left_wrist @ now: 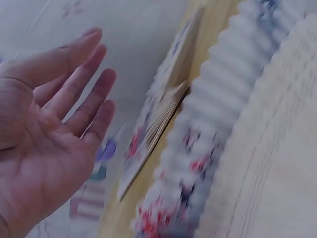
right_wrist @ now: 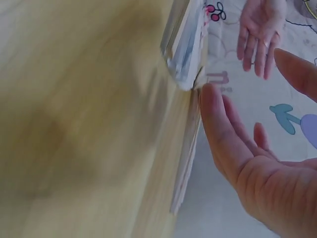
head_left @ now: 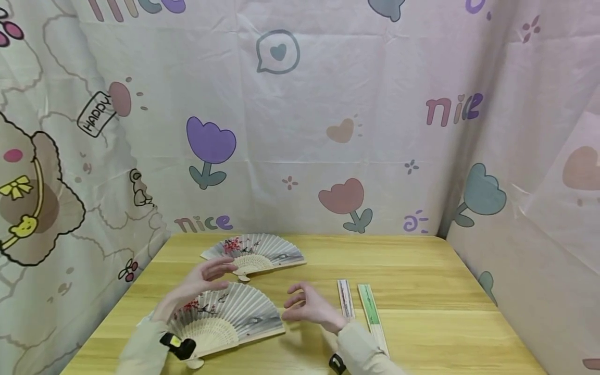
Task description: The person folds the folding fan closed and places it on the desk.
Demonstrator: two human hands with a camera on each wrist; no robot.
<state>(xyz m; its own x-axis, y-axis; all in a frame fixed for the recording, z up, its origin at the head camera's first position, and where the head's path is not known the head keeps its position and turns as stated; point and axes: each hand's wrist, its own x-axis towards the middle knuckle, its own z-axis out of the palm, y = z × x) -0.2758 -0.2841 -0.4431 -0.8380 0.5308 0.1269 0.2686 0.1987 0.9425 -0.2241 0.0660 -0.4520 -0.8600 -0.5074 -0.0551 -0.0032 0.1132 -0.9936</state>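
Observation:
Two spread folding fans lie on the left half of the wooden table, both grey-white with red blossoms and pale pierced ribs. The near fan [head_left: 253, 317] is below my hands, and the far fan [head_left: 281, 251] is close to the back edge. My left hand [head_left: 201, 281] hovers above the near fan with its fingers loosely extended; the left wrist view shows its palm holding nothing. Just off the near fan's right end is my right hand [head_left: 309, 306], fingers slightly bent, thumb apart and nothing between them. My left forearm hides part of the near fan's left side.
To the right of my right hand lie two folded fans, one whitish [head_left: 344, 297] and one green [head_left: 369, 304]. My right sleeve covers the whitish one's lower end. A printed curtain [head_left: 290, 104] hangs behind the wooden table [head_left: 431, 302] and along both sides.

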